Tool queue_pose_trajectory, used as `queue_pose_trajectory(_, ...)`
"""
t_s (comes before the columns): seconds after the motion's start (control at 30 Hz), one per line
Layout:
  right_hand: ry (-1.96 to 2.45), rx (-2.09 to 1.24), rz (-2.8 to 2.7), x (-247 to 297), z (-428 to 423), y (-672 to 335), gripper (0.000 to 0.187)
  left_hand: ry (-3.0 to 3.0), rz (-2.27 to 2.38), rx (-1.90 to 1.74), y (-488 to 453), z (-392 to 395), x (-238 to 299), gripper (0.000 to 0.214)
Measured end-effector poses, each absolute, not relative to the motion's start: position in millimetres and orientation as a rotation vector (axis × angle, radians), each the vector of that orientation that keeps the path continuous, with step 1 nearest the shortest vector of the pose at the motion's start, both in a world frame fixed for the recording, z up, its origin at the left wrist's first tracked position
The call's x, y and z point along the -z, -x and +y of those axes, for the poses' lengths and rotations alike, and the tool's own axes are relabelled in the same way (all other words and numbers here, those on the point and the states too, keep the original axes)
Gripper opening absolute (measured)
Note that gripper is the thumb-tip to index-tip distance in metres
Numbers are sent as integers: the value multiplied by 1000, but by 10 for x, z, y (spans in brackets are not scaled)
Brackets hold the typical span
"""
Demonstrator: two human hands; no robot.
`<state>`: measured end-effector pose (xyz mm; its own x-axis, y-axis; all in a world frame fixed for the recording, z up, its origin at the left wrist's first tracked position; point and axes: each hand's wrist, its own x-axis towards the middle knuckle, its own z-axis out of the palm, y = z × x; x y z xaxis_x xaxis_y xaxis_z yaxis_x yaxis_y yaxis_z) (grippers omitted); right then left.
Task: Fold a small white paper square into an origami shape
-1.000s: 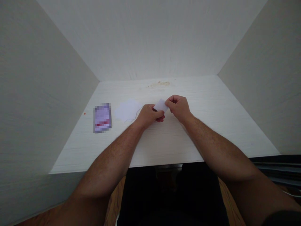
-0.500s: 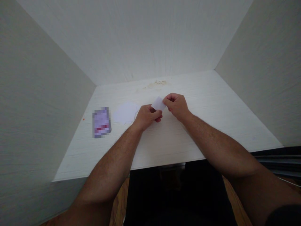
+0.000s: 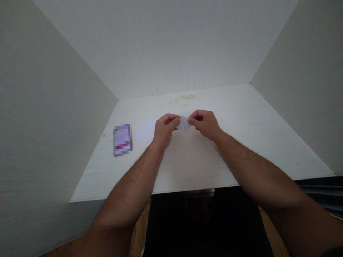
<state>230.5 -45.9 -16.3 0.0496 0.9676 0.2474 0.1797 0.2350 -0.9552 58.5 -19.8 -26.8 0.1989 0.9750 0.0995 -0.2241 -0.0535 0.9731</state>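
White panels (image 3: pixel 171 46) close the workspace in on three sides, one behind and one slanting off to each side. Between them lies a white table (image 3: pixel 193 160) with a faint wood grain, its near edge running just above the person's dark lap (image 3: pixel 203 221).

Two bare forearms (image 3: pixel 134 185) reach in from below and meet over the middle of the tabletop. The left hand (image 3: pixel 163 129) is curled, knuckles up, with thumb and forefinger pinched on the left edge of a small white card (image 3: pixel 184 124). The right hand (image 3: pixel 205 123) is curled the same way and pinches the card's right edge. Both hands are thus closed on the one card, which sits between their fingertips over the centre of the table, turned so that a corner points down — whether it touches the surface I cannot tell.

Well to the left of the left hand a purple-and-white pack (image 3: pixel 122 140) lies flat on the table, its face blurred. Between the pack and that hand lie some loose white sheets (image 3: pixel 144 129), pale against the tabletop and partly hidden by the knuckles; their number cannot be made out.

At the far edge, close to the back panel, there is a small brownish stain (image 3: pixel 187 97). Just left of the pack sits a tiny red speck (image 3: pixel 104 135).
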Motion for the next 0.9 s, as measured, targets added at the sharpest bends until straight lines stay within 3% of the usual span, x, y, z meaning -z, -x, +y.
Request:
queue_pose_trajectory(0.57, 1096, -961, -1366, 211, -436, -2244, 17, -1238, 800, -1184, -575, -208, 331, 21)
queue_pose_trajectory(0.9, 1176, -811, -1507, 182, -495, -2240, 19, -1218, 823, -1195, -585, -214, 327, 22)
